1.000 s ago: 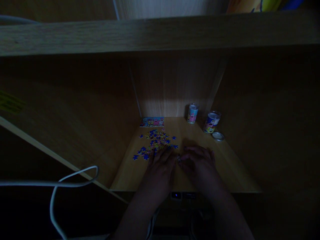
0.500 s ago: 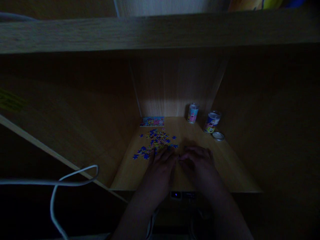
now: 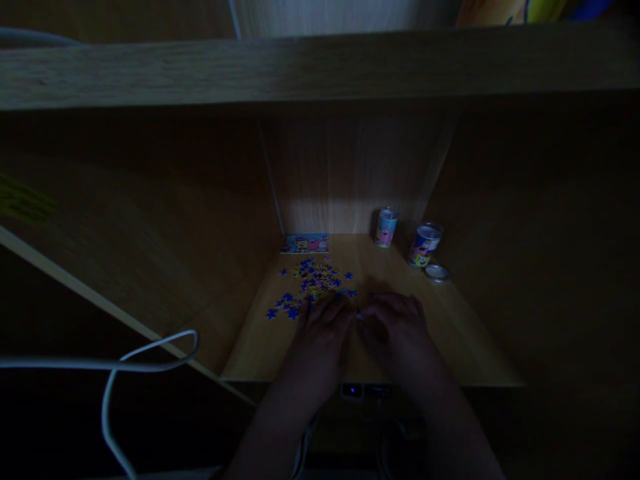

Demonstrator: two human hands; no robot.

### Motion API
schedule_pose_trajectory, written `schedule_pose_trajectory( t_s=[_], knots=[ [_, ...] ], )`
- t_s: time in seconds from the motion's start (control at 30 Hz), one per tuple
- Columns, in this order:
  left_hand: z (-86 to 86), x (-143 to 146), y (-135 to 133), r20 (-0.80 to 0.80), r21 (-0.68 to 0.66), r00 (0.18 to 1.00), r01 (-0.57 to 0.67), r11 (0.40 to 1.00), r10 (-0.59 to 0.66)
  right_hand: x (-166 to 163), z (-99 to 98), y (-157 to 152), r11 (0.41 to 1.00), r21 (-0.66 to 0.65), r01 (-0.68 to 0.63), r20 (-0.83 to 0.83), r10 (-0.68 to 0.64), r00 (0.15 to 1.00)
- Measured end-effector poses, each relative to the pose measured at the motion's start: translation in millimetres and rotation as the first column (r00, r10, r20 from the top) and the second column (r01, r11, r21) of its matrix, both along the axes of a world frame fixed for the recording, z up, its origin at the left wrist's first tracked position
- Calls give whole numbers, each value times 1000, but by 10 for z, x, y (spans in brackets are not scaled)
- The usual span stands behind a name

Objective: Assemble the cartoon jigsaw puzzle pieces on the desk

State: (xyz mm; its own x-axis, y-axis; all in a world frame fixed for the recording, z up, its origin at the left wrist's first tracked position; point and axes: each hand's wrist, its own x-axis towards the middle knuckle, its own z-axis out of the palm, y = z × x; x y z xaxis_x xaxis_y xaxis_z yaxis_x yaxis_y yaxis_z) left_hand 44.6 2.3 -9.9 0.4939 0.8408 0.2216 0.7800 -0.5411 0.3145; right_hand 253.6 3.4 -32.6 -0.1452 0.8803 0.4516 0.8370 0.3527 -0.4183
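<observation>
Shifts almost nothing since half a second ago: keeps both hands in place, but shows more of the small piece (image 3: 359,316) at the fingertips, nearly hidden then. Could go wrong through a loose pinch in such dim light, dropping the small piece or turning it wrongly. Could also scatter the heap (image 3: 313,291) by a sideways sweep of the left hand (image 3: 323,332), resting against its near right edge. Risks less with the far can (image 3: 385,231) and near can (image 3: 423,249), upright at the far right beside a flat lid (image 3: 437,273), or with the card (image 3: 305,245) at the far left. Seems to pinch the small piece, as far as the dark allows, between thumb and forefinger of the right hand (image 3: 399,327), closed at the tips around a rounded gap. Bends the left fingers, slightly spread, palm down over the shelf (image 3: 453,337). Cannot tell any grip by the left thumb, mostly hidden. Places the small piece between both hands, just right of the heap.
</observation>
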Motion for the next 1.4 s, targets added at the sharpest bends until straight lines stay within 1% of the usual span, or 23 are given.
schedule_pose_trajectory(
  t_s=[0.27, 0.4, 0.6, 0.83, 0.97, 1.07, 1.17, 1.27, 1.33, 1.4],
  knots=[
    [-68, -24, 16, 15, 16, 1000, 0, 1000, 0, -18, 22, -14, 1000, -19, 10, 15, -9, 1000],
    [-50, -21, 7, 14, 16, 1000, 1, 1000, -1, -42, 36, -44, 1000, -11, 12, 41, -12, 999],
    [-28, -9, 3, -1, 20, 1000, -11, 1000, 11, -66, 39, -56, 999, 39, -1, 51, -1, 999],
    [-33, 7, 6, 62, 53, 998, 3, 999, -6, -42, -9, -1, 998, 55, 16, 48, -18, 999],
    [17, 26, 6, 143, 55, 989, 35, 998, -42, -13, -40, 39, 995, 50, 81, 6, -82, 997],
    [76, 27, -5, 196, 39, 974, 109, 993, -114, -1, -47, 43, 989, 57, 133, -25, -132, 991],
    [116, 11, -24, 201, 36, 961, 184, 982, -187, 1, -38, 38, 985, 45, 165, -31, -163, 986],
    [113, -9, -39, 184, 37, 954, 236, 971, -239, 9, -34, 30, 983, 37, 180, -36, -179, 983],
    [92, -18, -43, 182, 46, 952, 243, 969, -247, 25, -39, 19, 975, 56, 217, -52, -214, 976],
    [65, -20, -42, 198, 61, 956, 210, 976, -218, 49, -43, 2, 957, 80, 279, -65, -274, 960]
  ],
)
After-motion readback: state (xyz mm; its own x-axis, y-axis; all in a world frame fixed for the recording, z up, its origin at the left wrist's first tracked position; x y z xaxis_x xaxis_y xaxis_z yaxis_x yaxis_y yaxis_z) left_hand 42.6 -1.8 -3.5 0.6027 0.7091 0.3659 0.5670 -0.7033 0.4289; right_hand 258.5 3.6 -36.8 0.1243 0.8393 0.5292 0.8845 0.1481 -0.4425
